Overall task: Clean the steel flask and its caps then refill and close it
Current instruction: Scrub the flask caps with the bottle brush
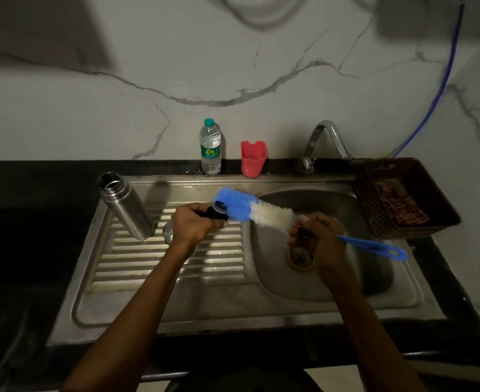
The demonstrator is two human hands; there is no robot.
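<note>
Right hand (pixel 316 241), mid-right of frame, grips bottle brush (pixel 257 209) by its handle; left hand (pixel 195 223), centre, pinches small black cap (pixel 216 213) vs bristles. Cap prob wet, slippery: hold by rim. Steel flask (pixel 125 206) stands open at mid-left on drainboard (pixel 176 267); rigid, smooth, grip mid-body.

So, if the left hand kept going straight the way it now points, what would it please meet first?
The left hand, gripping a dark cap, points toward the back right, and the blue bristles of the bottle brush already lie against that cap. Beyond them the red holder probably comes next, though depth is unclear.
</note>
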